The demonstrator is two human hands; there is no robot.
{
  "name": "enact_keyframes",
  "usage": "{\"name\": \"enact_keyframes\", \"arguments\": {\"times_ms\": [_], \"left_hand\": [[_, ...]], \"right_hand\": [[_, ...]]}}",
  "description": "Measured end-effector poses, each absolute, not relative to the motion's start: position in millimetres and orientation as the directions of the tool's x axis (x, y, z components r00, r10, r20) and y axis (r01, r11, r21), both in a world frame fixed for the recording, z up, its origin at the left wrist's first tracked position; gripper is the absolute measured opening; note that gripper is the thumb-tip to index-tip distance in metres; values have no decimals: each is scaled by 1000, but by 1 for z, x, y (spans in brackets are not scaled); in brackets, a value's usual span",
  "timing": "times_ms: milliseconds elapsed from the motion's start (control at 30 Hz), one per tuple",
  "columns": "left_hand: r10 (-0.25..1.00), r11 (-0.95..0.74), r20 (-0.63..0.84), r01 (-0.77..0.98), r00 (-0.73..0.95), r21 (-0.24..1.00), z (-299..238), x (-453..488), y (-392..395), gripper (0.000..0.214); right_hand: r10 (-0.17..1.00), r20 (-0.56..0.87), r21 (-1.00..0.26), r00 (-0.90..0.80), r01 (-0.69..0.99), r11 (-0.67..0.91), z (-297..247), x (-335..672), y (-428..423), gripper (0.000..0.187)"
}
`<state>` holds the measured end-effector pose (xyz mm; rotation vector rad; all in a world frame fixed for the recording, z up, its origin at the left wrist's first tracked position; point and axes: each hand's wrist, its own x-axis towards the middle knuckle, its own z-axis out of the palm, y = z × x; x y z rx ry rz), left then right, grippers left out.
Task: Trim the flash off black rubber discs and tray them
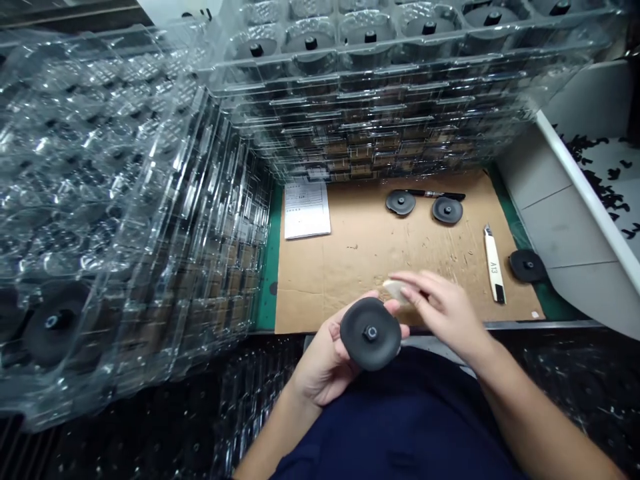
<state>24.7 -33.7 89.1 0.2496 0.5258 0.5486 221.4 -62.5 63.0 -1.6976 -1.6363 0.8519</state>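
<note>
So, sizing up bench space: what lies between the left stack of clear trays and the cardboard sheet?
In the head view, a strip of green mat separates the clear trays from the cardboard sheet.

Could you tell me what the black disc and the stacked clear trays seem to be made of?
The black disc looks like matte moulded rubber or plastic, its surface dull and slightly grainy. The stacked clear trays look like thin glossy vacuum-formed plastic, with pressed pockets and bright glare.

Left hand (pixel 320 363) cupped, right hand (pixel 443 310) curled
</note>
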Motion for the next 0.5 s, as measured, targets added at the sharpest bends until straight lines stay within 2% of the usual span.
{"name": "enact_keyframes", "arguments": {"times_ms": [67,167,233,300,367,433,500], "left_hand": [[559,825,-378,-452,738,339,87,22,-34,61],[559,825,-362,-454,746,336,85,19,-34,64],[560,822,-359,-446,747,355,85,20,-34,64],[575,810,-370,-441,730,386,86,22,-35,64],[608,783,-378,-450,698,428,87,26,-36,67],[647,750,-384,-461,659,474,86,28,-38,70],[685,719,-417,-459,598,522,82,28,-41,71]], "right_hand": [[994,-106,-812,-34,580,-67,37,218,-74,24],[988,-132,-819,-83,571,-61,23,216,-83,19],[992,-123,-819,-29,568,-85,38,219,-81,21],[995,-48,-814,93,573,-93,68,220,-76,24],[978,136,-802,158,597,16,100,214,-73,28],[945,326,-752,6,607,256,124,204,-71,33],[920,356,-704,-162,601,378,133,196,-70,33]]}}
